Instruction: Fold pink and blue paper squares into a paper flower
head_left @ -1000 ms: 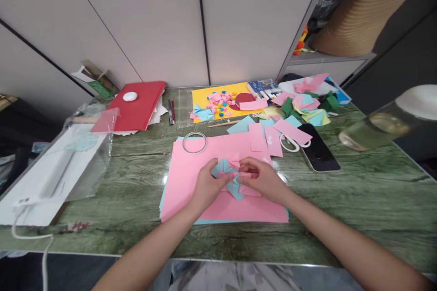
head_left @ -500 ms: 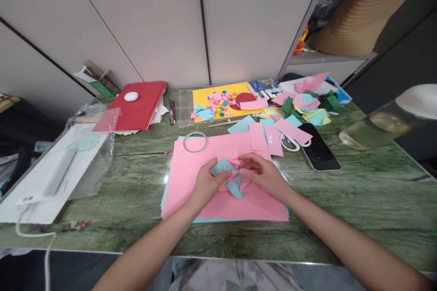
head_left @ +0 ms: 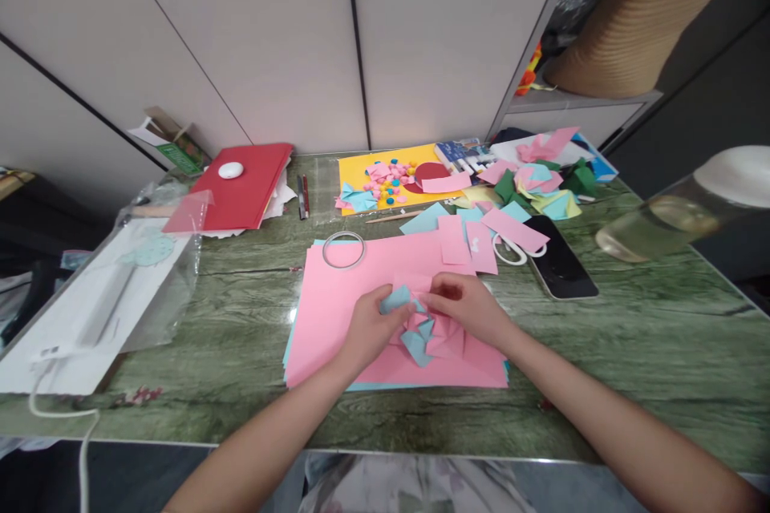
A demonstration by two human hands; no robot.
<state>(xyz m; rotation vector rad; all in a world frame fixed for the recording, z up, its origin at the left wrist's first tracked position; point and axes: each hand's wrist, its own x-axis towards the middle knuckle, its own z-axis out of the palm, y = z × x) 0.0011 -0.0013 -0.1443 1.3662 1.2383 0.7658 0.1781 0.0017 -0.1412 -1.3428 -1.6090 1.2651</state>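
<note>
A folded pink and light-blue paper piece point(head_left: 421, 327) sits on a stack of pink sheets point(head_left: 337, 296) in the middle of the green table. My left hand point(head_left: 370, 329) pinches its left side, fingers closed on a blue flap. From the other side, my right hand point(head_left: 466, 306) grips the top with fingers curled over the pink folds. Both hands meet over the piece. Its underside is hidden by my fingers.
A tape roll point(head_left: 343, 249) lies on the sheets' far corner. Cut paper strips point(head_left: 463, 240), white scissors point(head_left: 511, 250) and a phone point(head_left: 562, 264) lie to the right. A yellow sheet with small pieces point(head_left: 391, 176), red folder point(head_left: 244, 184), plastic bag point(head_left: 114, 288) and glass jar point(head_left: 679, 216) surround them.
The paper piece has been turned and pulled slightly toward me, with a blue flap now at its lower edge. Both hands shifted their grip on it.
</note>
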